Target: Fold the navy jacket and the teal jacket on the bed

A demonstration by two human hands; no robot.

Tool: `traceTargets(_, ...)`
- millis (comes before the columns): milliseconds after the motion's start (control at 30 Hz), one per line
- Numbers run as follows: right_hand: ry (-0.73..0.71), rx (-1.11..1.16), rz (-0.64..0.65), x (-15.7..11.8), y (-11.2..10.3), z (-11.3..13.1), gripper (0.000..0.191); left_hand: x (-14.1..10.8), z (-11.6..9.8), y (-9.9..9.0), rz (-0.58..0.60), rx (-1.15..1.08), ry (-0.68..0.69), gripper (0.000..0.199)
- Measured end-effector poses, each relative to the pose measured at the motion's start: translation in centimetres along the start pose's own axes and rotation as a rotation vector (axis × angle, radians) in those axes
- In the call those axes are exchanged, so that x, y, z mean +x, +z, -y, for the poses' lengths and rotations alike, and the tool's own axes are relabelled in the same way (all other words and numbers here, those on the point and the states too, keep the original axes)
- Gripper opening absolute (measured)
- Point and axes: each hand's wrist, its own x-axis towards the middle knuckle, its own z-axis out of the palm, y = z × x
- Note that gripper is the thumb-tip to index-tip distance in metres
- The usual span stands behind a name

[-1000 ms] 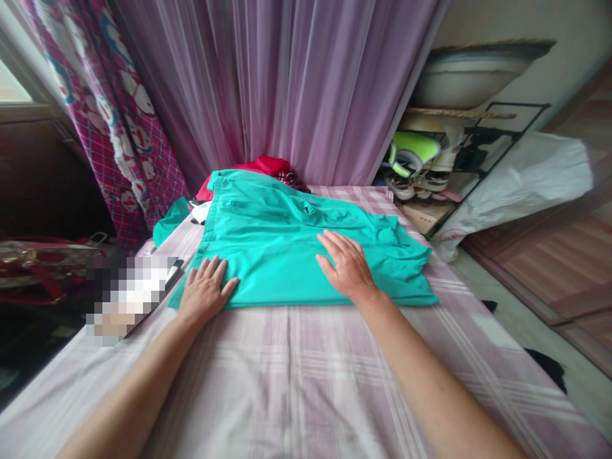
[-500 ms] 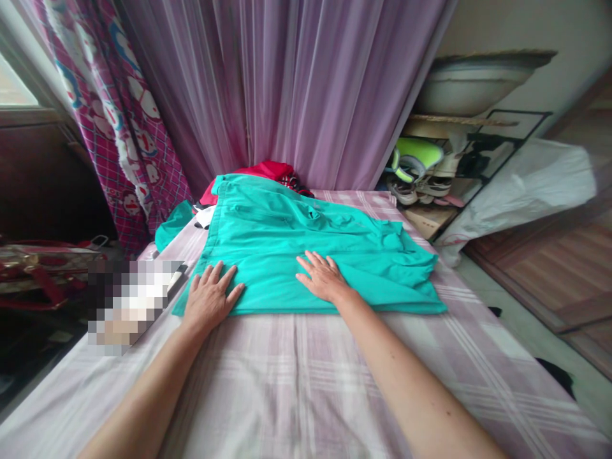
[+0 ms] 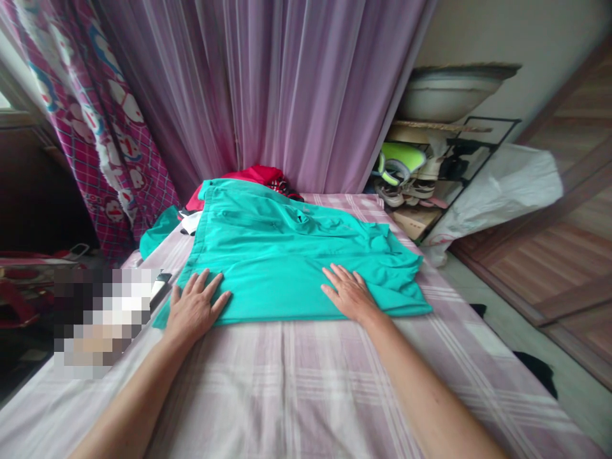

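Note:
A turquoise garment (image 3: 268, 255) lies folded flat on the bed, with a stitched band along its left edge and wrinkles toward the far side and right end. I cannot tell which kind of garment it is. My left hand (image 3: 195, 306) rests palm down on its near left corner, fingers spread. Farther right, my right hand (image 3: 351, 294) lies flat on the near half, its fingers stretched out. Neither hand grips the cloth.
Plaid bedding (image 3: 287, 389) covers the bed. Behind the garment are red clothing (image 3: 258, 173) and purple curtains (image 3: 306, 95). A blurred-out patch (image 3: 108, 325) sits at the left edge. A shoe rack (image 3: 430, 185) with a basin (image 3: 449, 95) and a white plastic bag (image 3: 507, 185) stand right.
My right hand has slid right along the garment, and the cloth under it looks smoother. My left hand stays near the left corner. The view has shifted slightly.

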Motion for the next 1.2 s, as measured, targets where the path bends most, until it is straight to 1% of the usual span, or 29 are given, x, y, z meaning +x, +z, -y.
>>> traceTargets(167, -0.017, 0.001, -0.081, 0.1, 0.7, 0.1, 0.054, -0.2, -0.2, -0.4, 0.018, 0.0, -0.011, 0.056)
traceTargets(333, -0.024, 0.007, -0.139, 0.0, 1.0, -0.2, 0.052, -0.4, -0.2, -0.5, -0.005, -0.01, -0.01, 0.055)
traceTargets(500, -0.021, 0.022, -0.121, 0.0, 1.0, -0.2, 0.051, -0.4, 0.0, -0.4, -0.021, -0.046, -0.006, 0.053)
traceTargets(733, -0.037, 0.011, -0.152, 0.1, 1.4, -0.5, 0.049, -0.4, 0.2, -0.2, -0.059, -0.096, 0.01, 0.051)
traceTargets(933, -0.043, 0.011, -0.16, 0.0, 1.5, -0.5, 0.05, -0.5, 0.2, -0.3, -0.033, -0.079, 0.009, 0.051)
traceTargets(1200, -0.026, 0.02, -0.113, 0.0, 0.7, -0.2, 0.051, -0.4, 0.3, -0.3, -0.003, -0.058, 0.012, 0.052)
